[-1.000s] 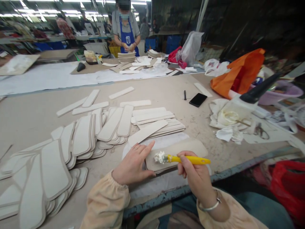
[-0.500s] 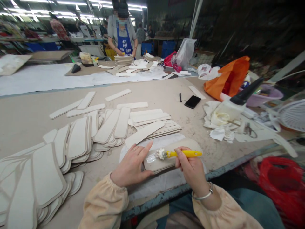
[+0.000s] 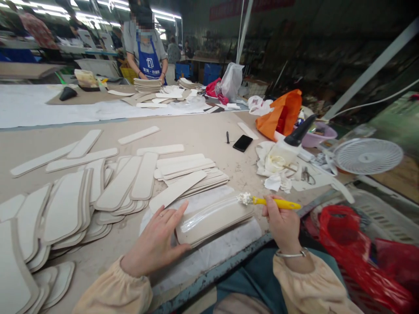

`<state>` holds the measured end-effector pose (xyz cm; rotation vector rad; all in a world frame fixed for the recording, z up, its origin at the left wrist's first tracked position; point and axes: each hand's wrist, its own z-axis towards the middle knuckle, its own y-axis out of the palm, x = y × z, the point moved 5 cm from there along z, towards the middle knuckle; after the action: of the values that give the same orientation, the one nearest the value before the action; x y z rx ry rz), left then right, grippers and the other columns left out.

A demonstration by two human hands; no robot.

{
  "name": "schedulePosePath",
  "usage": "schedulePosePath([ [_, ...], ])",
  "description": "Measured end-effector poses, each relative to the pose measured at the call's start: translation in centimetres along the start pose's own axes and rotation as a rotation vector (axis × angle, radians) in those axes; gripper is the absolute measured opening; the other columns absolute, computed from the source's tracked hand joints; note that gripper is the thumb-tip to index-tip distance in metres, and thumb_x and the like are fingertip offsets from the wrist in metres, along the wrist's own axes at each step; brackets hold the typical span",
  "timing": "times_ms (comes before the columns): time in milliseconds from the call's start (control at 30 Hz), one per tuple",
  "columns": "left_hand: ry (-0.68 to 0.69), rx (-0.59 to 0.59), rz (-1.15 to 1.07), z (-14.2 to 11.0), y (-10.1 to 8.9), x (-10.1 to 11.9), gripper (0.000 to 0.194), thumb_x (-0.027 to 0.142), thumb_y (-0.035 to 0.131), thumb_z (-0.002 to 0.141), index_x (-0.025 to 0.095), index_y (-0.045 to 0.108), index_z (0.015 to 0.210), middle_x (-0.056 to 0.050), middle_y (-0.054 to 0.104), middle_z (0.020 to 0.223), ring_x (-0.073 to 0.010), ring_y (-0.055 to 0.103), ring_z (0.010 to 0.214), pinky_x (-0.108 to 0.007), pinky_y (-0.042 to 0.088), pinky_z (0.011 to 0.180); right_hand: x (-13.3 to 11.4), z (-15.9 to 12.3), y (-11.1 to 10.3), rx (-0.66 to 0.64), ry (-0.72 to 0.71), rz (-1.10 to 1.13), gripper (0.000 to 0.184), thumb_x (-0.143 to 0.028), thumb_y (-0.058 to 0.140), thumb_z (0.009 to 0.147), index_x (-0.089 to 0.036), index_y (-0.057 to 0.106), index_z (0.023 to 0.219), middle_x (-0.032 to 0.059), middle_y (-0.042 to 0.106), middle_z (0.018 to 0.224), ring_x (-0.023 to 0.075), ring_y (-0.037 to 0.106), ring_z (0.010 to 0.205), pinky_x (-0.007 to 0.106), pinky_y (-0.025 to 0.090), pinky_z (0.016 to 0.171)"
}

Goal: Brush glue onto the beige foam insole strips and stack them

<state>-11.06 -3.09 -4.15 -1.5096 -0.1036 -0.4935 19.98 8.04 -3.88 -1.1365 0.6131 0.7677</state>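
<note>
My right hand [image 3: 282, 222] grips the yellow handle of a brush [image 3: 275, 203], whose bristle end is clotted with white paste. The bristles rest at the far right part of the top beige panel [image 3: 216, 222] in a small stack. A glossy wet streak runs along that panel's upper side. With fingers spread, my left hand [image 3: 159, 240] lies at the stack's left end, thumb along its near edge. Under the stack is a white sheet [image 3: 225, 255]. Just behind it sits a pile of narrow strips [image 3: 193, 172], one lying slanted near my left fingertips.
Overlapping curved panels [image 3: 65, 209] cover the table's left side. A phone [image 3: 242, 143], a white glue container [image 3: 278, 155], an orange bag [image 3: 281, 113] and a fan [image 3: 368, 155] lie to the right. Across the table a person in a blue apron [image 3: 149, 61] handles stacked pieces.
The brush has moved right along the top panel, leaving a longer wet streak behind it. My left hand stays at the panel's left end. The view has swung to the right.
</note>
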Motion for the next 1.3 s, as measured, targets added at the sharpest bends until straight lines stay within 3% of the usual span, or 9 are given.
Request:
schedulePosePath([
  [167, -0.008, 0.005, 0.004, 0.0, -0.1, 0.1, 0.096, 0.048, 0.067, 0.078, 0.024, 0.009, 0.151, -0.014, 0.056, 0.130, -0.0289, 0.054, 0.120, -0.055, 0.028, 0.113, -1.3, -1.5, 0.2, 0.021, 0.064, 0.157, 0.034, -0.050, 0.050, 0.091, -0.020, 0.059, 0.080, -0.0018, 0.053, 0.051, 0.0140, 0.047, 0.043, 0.027, 0.037, 0.045],
  [400, 0.003, 0.009, -0.016, 0.1, -0.4, 0.5, 0.104, 0.046, 0.071, 0.074, 0.022, 0.006, 0.152, -0.015, 0.052, 0.136, -0.0298, 0.052, 0.121, -0.054, 0.027, 0.113, -7.1, -6.6, 6.2, -0.358, 0.148, 0.555, 0.028, -0.046, 0.050, 0.092, -0.020, 0.059, 0.087, -0.0033, 0.052, 0.050, 0.0123, 0.045, 0.042, 0.024, 0.036, 0.041],
  [500, 0.012, 0.014, -0.019, 0.1, -0.3, 0.5, 0.103, 0.044, 0.070, 0.075, 0.022, 0.005, 0.152, -0.015, 0.050, 0.139, -0.0296, 0.052, 0.122, -0.054, 0.027, 0.113, -8.2, -7.9, 8.2, -0.478, 0.132, 0.595, 0.027, -0.044, 0.049, 0.094, -0.020, 0.060, 0.088, -0.0032, 0.053, 0.051, 0.0119, 0.047, 0.044, 0.023, 0.036, 0.043],
  [600, 0.015, 0.014, -0.018, 0.0, -0.2, 0.5, 0.101, 0.044, 0.070, 0.076, 0.022, 0.006, 0.152, -0.015, 0.052, 0.137, -0.0297, 0.051, 0.122, -0.054, 0.028, 0.113, -8.1, -8.0, 8.8, -0.525, 0.121, 0.562, 0.029, -0.043, 0.047, 0.095, -0.020, 0.061, 0.085, -0.0032, 0.053, 0.051, 0.0118, 0.047, 0.044, 0.024, 0.035, 0.043],
  [733, 0.014, 0.016, -0.012, 0.1, -0.2, 0.6, 0.097, 0.044, 0.067, 0.078, 0.022, 0.009, 0.151, -0.014, 0.055, 0.132, -0.0300, 0.051, 0.121, -0.053, 0.028, 0.112, -7.2, -6.9, 7.6, -0.479, 0.085, 0.446, 0.038, -0.044, 0.046, 0.095, -0.020, 0.059, 0.069, -0.0016, 0.053, 0.052, 0.0118, 0.048, 0.045, 0.025, 0.037, 0.047],
  [1033, -0.006, -0.005, 0.022, 0.1, -0.2, 0.4, 0.093, 0.043, 0.067, 0.078, 0.021, 0.013, 0.151, -0.012, 0.059, 0.124, -0.0272, 0.055, 0.117, -0.050, 0.028, 0.113, -2.5, -3.0, 2.2, -0.210, 0.024, 0.185, 0.053, -0.045, 0.046, 0.095, -0.020, 0.051, 0.048, 0.0022, 0.058, 0.060, 0.0141, 0.056, 0.059, 0.026, 0.042, 0.061],
  [1167, 0.021, 0.019, 0.059, 0.0, 0.0, 0.2, 0.092, 0.045, 0.065, 0.079, 0.021, 0.012, 0.151, -0.013, 0.056, 0.131, -0.0275, 0.055, 0.118, -0.051, 0.029, 0.113, -0.8, -1.5, 0.2, -0.094, -0.013, 0.051, 0.054, -0.046, 0.045, 0.094, -0.019, 0.051, 0.047, 0.0033, 0.062, 0.067, 0.0147, 0.058, 0.064, 0.027, 0.042, 0.067],
  [1300, 0.034, 0.029, 0.077, -0.1, 0.1, 0.1, 0.091, 0.045, 0.065, 0.080, 0.021, 0.013, 0.151, -0.013, 0.056, 0.132, -0.0271, 0.056, 0.116, -0.049, 0.030, 0.112, 0.2, -0.6, -1.0, 0.004, -0.041, -0.073, 0.053, -0.046, 0.046, 0.094, -0.020, 0.054, 0.049, 0.0023, 0.060, 0.061, 0.0154, 0.059, 0.062, 0.028, 0.042, 0.066],
])
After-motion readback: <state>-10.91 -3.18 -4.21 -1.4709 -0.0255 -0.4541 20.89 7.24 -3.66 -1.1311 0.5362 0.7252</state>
